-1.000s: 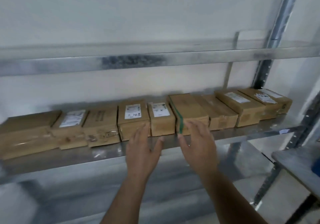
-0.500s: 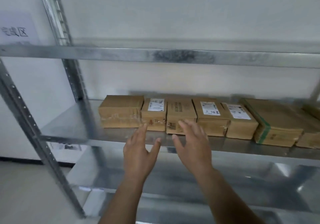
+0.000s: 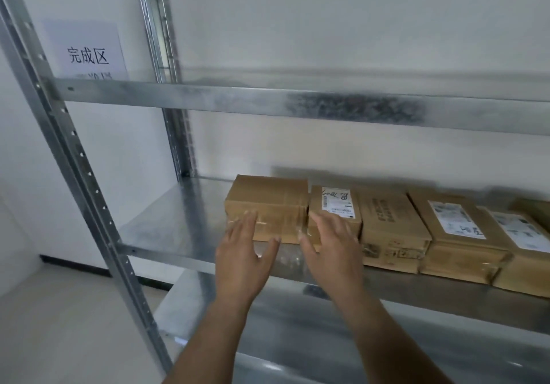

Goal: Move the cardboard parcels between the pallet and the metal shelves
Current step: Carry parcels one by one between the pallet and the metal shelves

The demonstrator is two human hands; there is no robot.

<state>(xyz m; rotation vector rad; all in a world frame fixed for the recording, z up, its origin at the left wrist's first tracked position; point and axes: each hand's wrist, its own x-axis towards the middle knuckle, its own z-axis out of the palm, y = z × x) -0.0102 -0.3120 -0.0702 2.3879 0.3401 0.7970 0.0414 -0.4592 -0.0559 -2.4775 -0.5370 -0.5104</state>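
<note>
Here, left to right: left hand (image 3: 242, 260), fingers straight and spread, holding nothing, its fingertips over the front face of the end parcel (image 3: 268, 208), which lies at its 12 o'clock on the middle shelf (image 3: 166, 232); right hand (image 3: 333, 252), likewise spread and unladen, fronts the labelled parcel (image 3: 334, 214) at its 12 o'clock; contact cannot be told; the end parcel's long axis runs 9-to-3, the left hand seemingly nearer it.

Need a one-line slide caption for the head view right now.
Both open hands, left and right, reach for the end parcel in a row on the metal shelf.
</note>
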